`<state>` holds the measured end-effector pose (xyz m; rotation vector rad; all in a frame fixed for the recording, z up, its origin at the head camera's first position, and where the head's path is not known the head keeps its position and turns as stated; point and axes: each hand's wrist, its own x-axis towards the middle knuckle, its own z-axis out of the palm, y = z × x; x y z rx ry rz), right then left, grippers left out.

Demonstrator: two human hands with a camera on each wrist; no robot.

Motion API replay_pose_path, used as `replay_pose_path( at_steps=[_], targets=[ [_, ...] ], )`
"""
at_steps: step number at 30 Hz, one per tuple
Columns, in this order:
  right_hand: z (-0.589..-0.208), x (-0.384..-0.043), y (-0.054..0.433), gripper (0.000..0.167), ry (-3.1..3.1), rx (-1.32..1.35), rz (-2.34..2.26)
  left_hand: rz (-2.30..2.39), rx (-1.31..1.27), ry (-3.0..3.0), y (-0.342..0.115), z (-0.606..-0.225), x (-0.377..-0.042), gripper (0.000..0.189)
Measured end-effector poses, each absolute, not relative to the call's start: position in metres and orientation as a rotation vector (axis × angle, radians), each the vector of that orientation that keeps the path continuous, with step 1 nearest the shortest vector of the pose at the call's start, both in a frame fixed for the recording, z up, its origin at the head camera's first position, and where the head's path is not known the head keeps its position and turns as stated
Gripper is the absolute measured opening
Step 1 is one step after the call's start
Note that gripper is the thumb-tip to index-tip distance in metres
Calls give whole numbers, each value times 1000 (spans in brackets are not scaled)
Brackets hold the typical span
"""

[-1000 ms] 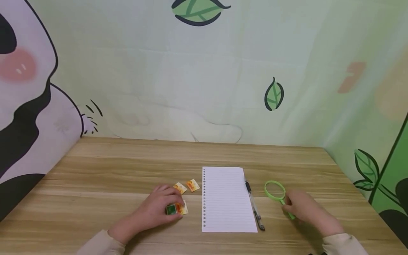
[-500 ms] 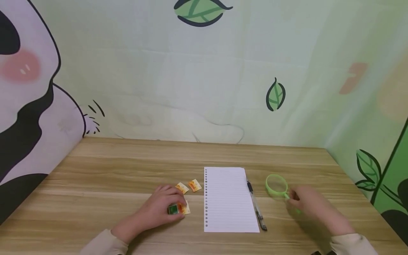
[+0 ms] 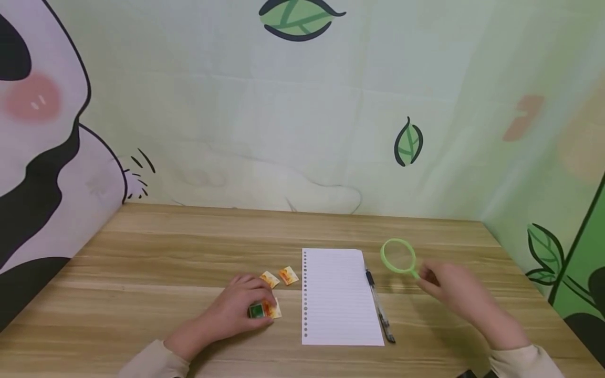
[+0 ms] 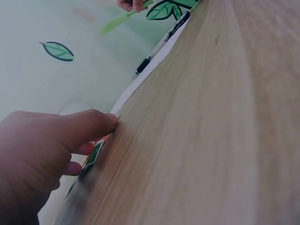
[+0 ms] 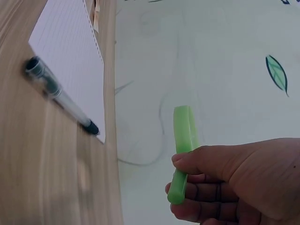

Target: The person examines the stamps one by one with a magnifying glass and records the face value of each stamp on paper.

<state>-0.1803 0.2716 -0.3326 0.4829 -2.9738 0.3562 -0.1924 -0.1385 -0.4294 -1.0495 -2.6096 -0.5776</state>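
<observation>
My right hand [image 3: 456,289] grips the handle of a green magnifying glass [image 3: 385,258], thumb on one side and fingers curled on the other. The magnifying glass is raised above the table, its ring to the upper left of the hand. In the right wrist view, the green handle [image 5: 179,185] is between thumb and fingers. My left hand [image 3: 236,310] rests on the table with its fingers curved around a small stamp-like printed card [image 3: 257,311], dark green with orange and white beside it. The hand partly covers that card.
Two more small orange-and-white cards lie just beyond the left hand, one card [image 3: 288,275] nearer the paper. A lined, punched sheet of paper [image 3: 340,299] lies mid-table. Along its right edge lies a black-capped pen [image 3: 379,307]. A printed cloth backdrop [image 3: 302,105] borders the wooden table [image 3: 189,247].
My right hand has lifted the magnifying glass off the table and moved it forward, its ring now further up and left. The left hand stays on the card.
</observation>
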Motion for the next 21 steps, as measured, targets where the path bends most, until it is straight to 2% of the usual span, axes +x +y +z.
replay_pose_path(
  at_steps=[10, 21],
  targets=[
    [-311, -172, 239, 12, -2937, 562, 318, -587, -1049, -2623, -139, -430, -192, 21],
    [-319, -160, 203, 18, -2700, 912, 289, -605, -1053, -2613, -139, -432, -194, 22]
  ],
)
